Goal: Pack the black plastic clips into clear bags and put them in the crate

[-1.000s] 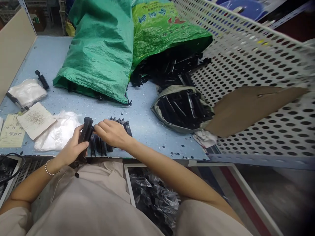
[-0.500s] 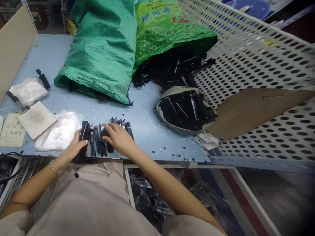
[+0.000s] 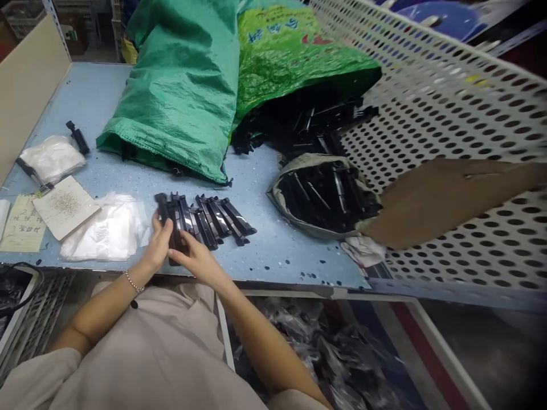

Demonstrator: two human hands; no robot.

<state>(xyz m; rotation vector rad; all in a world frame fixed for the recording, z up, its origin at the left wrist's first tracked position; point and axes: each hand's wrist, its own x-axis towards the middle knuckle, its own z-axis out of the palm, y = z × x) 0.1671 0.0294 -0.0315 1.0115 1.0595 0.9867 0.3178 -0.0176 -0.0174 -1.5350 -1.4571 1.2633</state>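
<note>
Left hand [image 3: 158, 245] moved rightward; black part [image 3: 164, 209] between its fingers [image 3: 156, 221] and right hand [image 3: 200, 262].

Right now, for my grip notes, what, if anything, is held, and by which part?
The left hand holds one or more black parts by the half nearer the person; the right hand touches them there, its grip unclear.

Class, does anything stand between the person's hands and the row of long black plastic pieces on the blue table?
Nothing visible does: the left hand and right hand both touch the pieces at the row's left end. The thin white plastic bags lie left of the left hand, out of the way.
</note>
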